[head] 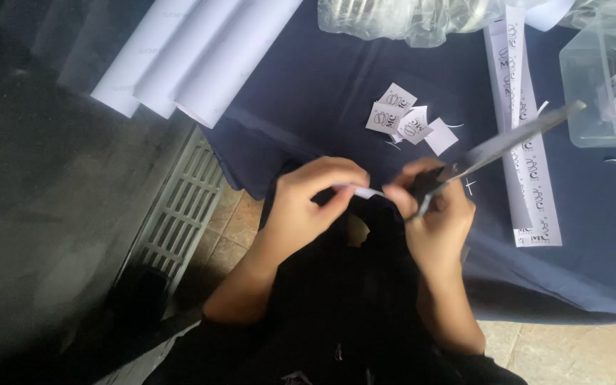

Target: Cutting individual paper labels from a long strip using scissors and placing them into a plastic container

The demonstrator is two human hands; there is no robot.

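Note:
My left hand [311, 196] and my right hand [429, 214] meet over my lap, both pinching a small white paper label [366, 192] between their fingertips. The right hand also holds a pair of scissors [507, 142] by the dark handles, with the grey blades pointing up and to the right over the blue cloth. Beyond my hands, several cut white labels [404, 120] with a dark printed mark lie in a loose pile on the dark blue tablecloth [308, 85].
Long white printed label strips [525, 128] lie on the cloth at right. A clear plastic box [604, 85] at the far right holds more cut labels. White paper rolls [180, 57] sit at the top left, crumpled clear plastic [408, 18] at the top, and a white slatted crate [180, 207] on the tiled floor.

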